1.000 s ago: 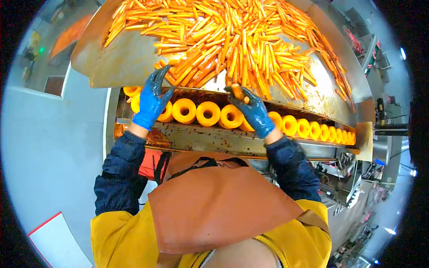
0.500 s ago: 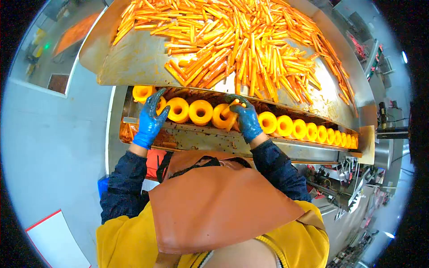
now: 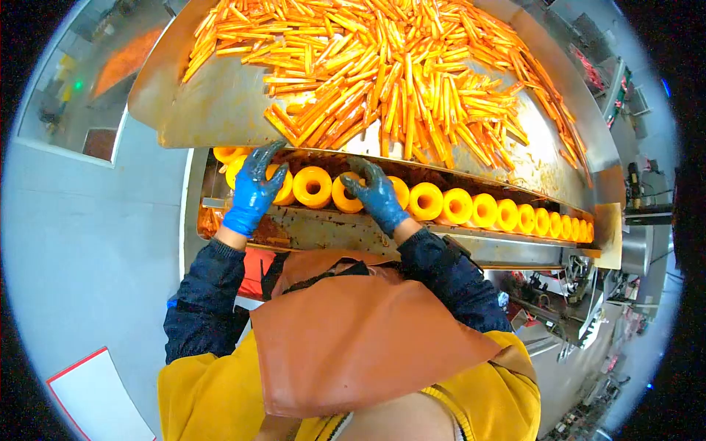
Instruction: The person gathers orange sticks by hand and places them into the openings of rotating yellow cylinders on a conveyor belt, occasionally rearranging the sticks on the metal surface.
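Observation:
My left hand [image 3: 256, 192], in a wet blue glove, is over the left part of a row of yellow ring-shaped cups [image 3: 298, 188]. Its fingers and thumb are apart, with nothing seen between them. Above the cups further right is my right hand [image 3: 379, 198], also in a blue glove with dark, wet fingertips. Thumb and fingers stand apart there, and no stick shows in them. The hand partly covers the cups beneath it. Beyond both hands, orange-coated sticks [image 3: 401, 92] lie heaped on a sloping metal tray [image 3: 224, 99].
The cups sit in a long metal trough [image 3: 338, 230] between the tray and my body, with orange scraps [image 3: 210, 220] at its left end. A brown apron [image 3: 360, 331] covers my front. Machinery [image 3: 570, 298] stands at the right, and a window [image 3: 73, 88] is at the upper left.
The row of cups has shifted left. My right hand has moved left, and the orange sticks seen in its fingers no longer show. My left hand has moved only slightly.

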The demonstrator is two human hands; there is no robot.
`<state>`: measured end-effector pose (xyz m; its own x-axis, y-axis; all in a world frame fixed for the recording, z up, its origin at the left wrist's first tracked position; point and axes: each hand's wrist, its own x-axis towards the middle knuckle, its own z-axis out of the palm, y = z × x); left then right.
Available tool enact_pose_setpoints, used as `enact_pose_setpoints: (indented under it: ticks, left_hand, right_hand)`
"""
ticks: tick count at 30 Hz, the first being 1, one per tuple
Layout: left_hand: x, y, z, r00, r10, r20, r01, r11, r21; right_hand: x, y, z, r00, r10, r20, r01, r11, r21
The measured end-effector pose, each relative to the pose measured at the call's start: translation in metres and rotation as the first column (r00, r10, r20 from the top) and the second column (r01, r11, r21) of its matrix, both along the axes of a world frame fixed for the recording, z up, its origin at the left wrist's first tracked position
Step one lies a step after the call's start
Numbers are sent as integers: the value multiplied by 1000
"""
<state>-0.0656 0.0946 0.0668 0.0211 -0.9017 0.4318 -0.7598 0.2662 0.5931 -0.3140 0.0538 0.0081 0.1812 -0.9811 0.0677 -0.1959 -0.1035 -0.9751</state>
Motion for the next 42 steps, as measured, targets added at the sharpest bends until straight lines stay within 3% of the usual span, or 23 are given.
enact_pose_setpoints:
  ticks: [1, 4, 6, 9, 10, 12, 14, 17, 20, 22, 24, 25, 26, 28, 29, 30, 32, 33, 34, 36, 38, 40, 42]
  left_hand:
    - [-9, -8, 13, 997, -13, 75, 17, 999, -49]
    - [-22, -37, 20, 993, -63, 103, 51, 993, 111]
    - [-33, -62, 11, 988, -91, 123, 79, 992, 101]
    - [-61, -95, 11, 947, -45, 317, 14, 995, 99]
    - [-74, -106, 12, 891, -52, 451, -59, 972, 228]
    - [-99, -125, 12, 721, -124, 681, -254, 867, 428]
    - [-112, -143, -6, 728, -62, 683, -263, 894, 362]
    - [-122, -158, 3, 793, -175, 583, -234, 798, 556]
    - [-107, -174, 3, 842, -245, 481, -164, 732, 661]
    - [-88, -176, -3, 895, -203, 397, -109, 763, 637]
    - [-55, -176, -12, 972, -115, 203, -18, 830, 557]
    - [-29, -185, -23, 927, -292, 234, 59, 730, 680]
    - [-20, -177, -21, 929, -289, 233, 54, 727, 685]
    - [-3, -155, -20, 943, -294, -155, 332, 848, 413]
    - [-33, -138, 34, 889, 223, -401, 174, 644, 745]
    - [-31, -126, 34, 888, 229, -399, 169, 644, 746]
    - [-26, -107, 33, 639, 301, -707, 246, 791, 560]
    - [-24, -97, 37, 574, 288, -766, 291, 803, 520]
    - [-25, -86, 36, 573, 290, -767, 290, 803, 520]
    - [-26, -66, 33, 352, 277, -894, 285, 878, 384]
    - [-19, -49, 12, 120, 240, -963, 301, 916, 266]
    - [-16, -33, 5, 23, 252, -967, 337, 909, 245]
    - [-14, -15, 8, 39, 303, -952, 319, 899, 299]
  right_hand:
    - [-4, 0, 0, 991, -2, -132, -24, 981, -192]
    - [-61, -17, 39, 953, 95, -287, -167, 957, -238]
    - [-116, -44, 31, 970, -87, -227, 29, 969, -247]
    - [-212, -97, 53, 602, -380, -702, 150, 918, -367]
    - [-232, -113, 52, 460, -420, -783, 122, 903, -412]
    - [-244, -132, 54, 387, -327, -862, 16, 937, -349]
    - [-247, -152, 46, 256, -179, -950, -138, 966, -220]
    - [-218, -150, 34, 200, -184, -962, -192, 956, -222]
    - [-214, -148, 30, 285, -192, -939, -148, 959, -241]
    - [-219, -150, 42, 278, -93, -956, -96, 988, -124]
    - [-231, -154, 40, 458, -28, -888, -48, 997, -57]
    - [-227, -149, 62, 440, 51, -896, -50, 998, 33]
    - [-229, -150, 59, 463, 18, -886, -2, 1000, 19]
    - [-236, -145, 58, 487, -59, -871, 98, 995, -13]
    - [-238, -142, 60, 494, -126, -860, 144, 988, -62]
    - [-247, -140, 60, 603, -170, -779, 112, 985, -128]
    - [-256, -135, 66, 777, -205, -595, 261, 965, 9]
    - [-249, -124, 71, 916, -258, -307, 290, 955, 64]
    - [-235, -108, 75, 916, -256, -308, 289, 955, 64]
    - [-195, -74, 83, 947, -175, 270, 159, 984, 83]
    - [-175, -51, 36, 924, -119, 365, -18, 936, 352]
    - [-136, -28, 40, 997, 29, 70, -64, 809, 584]
    - [-106, -13, 17, 990, -28, 139, -34, 905, 423]
